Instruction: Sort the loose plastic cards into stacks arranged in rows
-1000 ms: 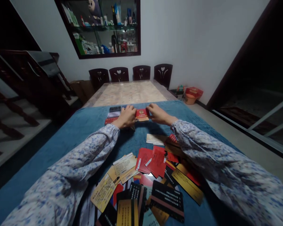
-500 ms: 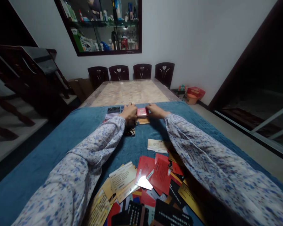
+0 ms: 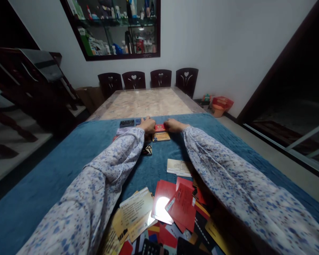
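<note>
Both my arms reach far across a blue cloth. My left hand and my right hand pinch a red card from either side, low over the cloth near its far edge. A yellow-orange card lies just in front of the red one. To the left of my left hand lie a dark card and a pale card. A small dark card sits beside my left sleeve. A pile of red, yellow, cream and black cards is spread close to me.
Beyond the cloth the bare marble tabletop runs to several dark chairs at the wall. A glass cabinet hangs above them. A wooden staircase stands on the left. A red bin sits on the floor at right.
Both hands have moved the red card farther away, past the yellow-orange card now lying uncovered. The view has shifted, so the near pile sits lower in the picture.
</note>
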`<state>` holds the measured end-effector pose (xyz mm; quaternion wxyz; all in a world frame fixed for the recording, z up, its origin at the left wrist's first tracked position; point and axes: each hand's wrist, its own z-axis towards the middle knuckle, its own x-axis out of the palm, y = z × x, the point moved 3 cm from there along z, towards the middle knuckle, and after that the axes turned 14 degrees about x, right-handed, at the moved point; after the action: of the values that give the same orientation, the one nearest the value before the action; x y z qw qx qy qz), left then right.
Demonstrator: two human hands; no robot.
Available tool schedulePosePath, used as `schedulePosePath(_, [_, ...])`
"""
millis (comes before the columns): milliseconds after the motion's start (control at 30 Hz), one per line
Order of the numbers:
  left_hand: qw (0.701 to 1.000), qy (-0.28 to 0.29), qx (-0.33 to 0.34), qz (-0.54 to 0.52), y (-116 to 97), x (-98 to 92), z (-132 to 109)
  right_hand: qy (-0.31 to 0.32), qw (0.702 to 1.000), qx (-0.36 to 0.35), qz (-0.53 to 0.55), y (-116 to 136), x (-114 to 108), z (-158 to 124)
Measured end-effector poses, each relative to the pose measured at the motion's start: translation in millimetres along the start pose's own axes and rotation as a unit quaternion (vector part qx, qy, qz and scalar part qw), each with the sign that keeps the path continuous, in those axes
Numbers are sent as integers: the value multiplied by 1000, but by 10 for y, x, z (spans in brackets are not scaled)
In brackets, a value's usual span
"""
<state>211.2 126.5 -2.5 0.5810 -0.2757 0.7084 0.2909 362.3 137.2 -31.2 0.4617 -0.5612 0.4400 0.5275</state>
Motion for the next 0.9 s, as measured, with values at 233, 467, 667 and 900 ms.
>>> schedulePosePath(233, [1000, 9, 8, -8, 57, 69, 75, 2, 1000, -3, -4, 12, 0, 14])
schedulePosePath(467, [1000, 4, 25, -13, 100, 92, 86, -11, 1000, -9, 14, -6, 11, 5])
schedulePosePath(667, [999, -2, 31, 7, 123, 125, 99, -10, 999, -23, 29, -47, 1, -36])
schedulePosePath(900, [999, -5, 47, 3, 146, 133, 112, -19, 999, -26, 30, -78, 6, -33])
